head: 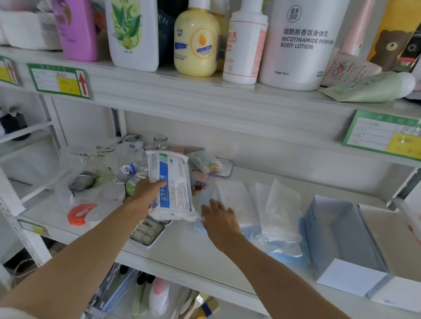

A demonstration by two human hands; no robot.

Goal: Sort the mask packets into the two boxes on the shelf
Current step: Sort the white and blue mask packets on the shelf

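**Left hand lifts a mask packet while the right reaches for the loose stack**

The left hand (pixel 146 190) has its grip clamped on a white-and-blue mask packet (pixel 170 186), fingers curled under the packet's near left edge, holding it tilted above the middle shelf (pixel 194 251). Below the packet, a small metal tool tray (pixel 148 233) lies on the shelf.

The right hand (pixel 219 222) lies flat with its fingers spread apart, holding nothing, its fingertips resting on or just over the near end of a pile of clear-wrapped mask packets (pixel 256 211). That pile spreads across the shelf between the right hand and the two boxes; blue masks show through the wrapping at the near edge.

The blue box (pixel 338 240) stands open at the right of the pile, touching or just beside it, and the white box (pixel 407 258) stands directly beside the blue one, farther right. I cannot tell whether either holds any packets.

To the left of the held packet lies a clutter of small items, among them an orange tape roll (pixel 79 213). The upper shelf carries a row of lotion bottles (pixel 196 41).
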